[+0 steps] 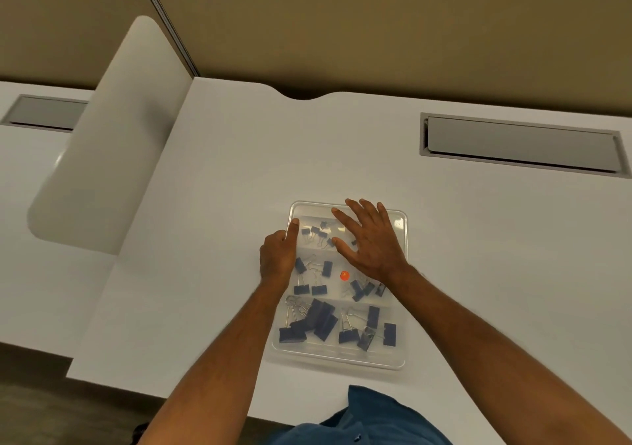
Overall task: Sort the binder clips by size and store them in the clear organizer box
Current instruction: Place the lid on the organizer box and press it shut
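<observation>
Open white counter [239, 171] surrounds the clear organizer box [400, 359] at lower centre of the frame, the left hand [278, 261] at its left edge, the right hand [371, 243] spread over its upper part.

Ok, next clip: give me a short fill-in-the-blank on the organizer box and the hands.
1. The right hand lies flat on the clear organizer box with its fingers ____.
2. The binder clips in the box are dark ____.
3. The largest clips lie in the row ____ the person.
4. The left hand touches the box's ____ edge.

Missing: spread; blue; nearest; left
</observation>
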Demonstrator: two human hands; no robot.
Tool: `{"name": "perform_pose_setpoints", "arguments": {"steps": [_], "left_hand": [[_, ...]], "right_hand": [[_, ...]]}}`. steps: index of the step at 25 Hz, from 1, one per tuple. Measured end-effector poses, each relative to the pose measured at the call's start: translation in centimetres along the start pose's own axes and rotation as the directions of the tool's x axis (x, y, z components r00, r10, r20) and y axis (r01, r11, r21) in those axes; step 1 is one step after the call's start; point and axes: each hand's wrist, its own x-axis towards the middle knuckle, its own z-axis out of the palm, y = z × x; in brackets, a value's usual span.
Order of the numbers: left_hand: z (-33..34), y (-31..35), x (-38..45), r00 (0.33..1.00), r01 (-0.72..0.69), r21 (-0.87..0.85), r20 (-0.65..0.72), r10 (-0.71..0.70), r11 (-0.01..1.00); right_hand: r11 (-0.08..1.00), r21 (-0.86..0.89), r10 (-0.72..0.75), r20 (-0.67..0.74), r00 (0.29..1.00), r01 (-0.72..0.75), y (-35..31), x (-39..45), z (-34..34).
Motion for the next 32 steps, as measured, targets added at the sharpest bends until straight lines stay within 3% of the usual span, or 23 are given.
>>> {"name": "perform_pose_setpoints", "arguments": {"steps": [5,11,18,21,24,32], "left_hand": [[-0.3,0.4,-0.4,1.000,-0.013,0.023,0.002,0.013,1.000],[-0.2,0.0,-0.1,1.000,0.002,0.008,0.008,-0.002,1.000],[0.3,-0.6,0.4,1.000,-0.005,0.041,0.005,0.004,0.999],[-0.1,-0.2,-0.4,0.998,-0.058,0.084,-0.018,0.059,0.995],[-0.7,0.2,-2.2,0.984,-0.146,0.237,-0.065,0.166,0.961],[-1.3,-4.1,-9.1,0.947,-0.285,0.402,-0.021,0.320,0.870]], "right_hand": [[0.995,0.059,0.075,0.054,0.996,-0.078,-0.3,-2.2,-0.5],[0.988,-0.014,0.153,0.055,0.987,-0.153,-4.2,-13.2,-0.6],[0.975,-0.125,0.190,0.033,0.981,-0.185,-5.5,-14.5,-0.4],[0.970,-0.105,0.226,0.052,0.973,-0.220,-5.6,-14.6,-0.3],[0.967,-0.081,0.247,0.076,0.966,-0.241,-5.6,-14.5,-0.5],[0.968,-0.069,0.244,0.056,0.968,-0.240,-5.8,-14.7,-0.5]]}}
